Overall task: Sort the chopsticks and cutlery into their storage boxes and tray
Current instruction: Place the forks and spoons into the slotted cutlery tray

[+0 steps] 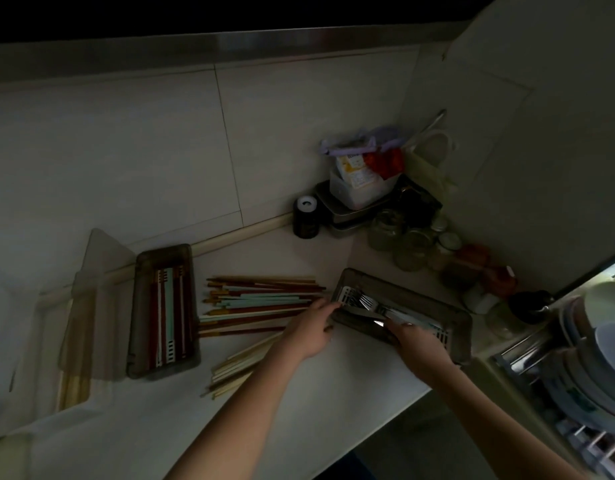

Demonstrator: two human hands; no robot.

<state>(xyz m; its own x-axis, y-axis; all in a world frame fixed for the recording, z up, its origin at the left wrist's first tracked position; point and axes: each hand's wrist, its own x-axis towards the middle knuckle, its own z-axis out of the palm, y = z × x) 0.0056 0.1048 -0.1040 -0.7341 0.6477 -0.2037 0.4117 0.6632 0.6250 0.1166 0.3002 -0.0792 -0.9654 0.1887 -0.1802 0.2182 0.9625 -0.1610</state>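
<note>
Your right hand (pixel 422 344) grips the handles of the forks (pixel 363 301) lying in the right cutlery box (pixel 461 327); they look stiff, light and slick, so take them mid-handle. Your left hand (pixel 313 329), fingers loosely extended, touches that box's left end. One chopstick box (pixel 164 308) at left holds about six; roughly twenty loose chopsticks (pixel 261 303) lie between the two boxes.

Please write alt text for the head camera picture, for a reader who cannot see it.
In a dim kitchen, a person's right hand grips metal forks lying in a dark translucent plastic box on the pale countertop, while the left hand touches the box's near-left end. Loose brown, mint and cream chopsticks lie to the left, beside a second dark box holding several chopsticks.
</note>
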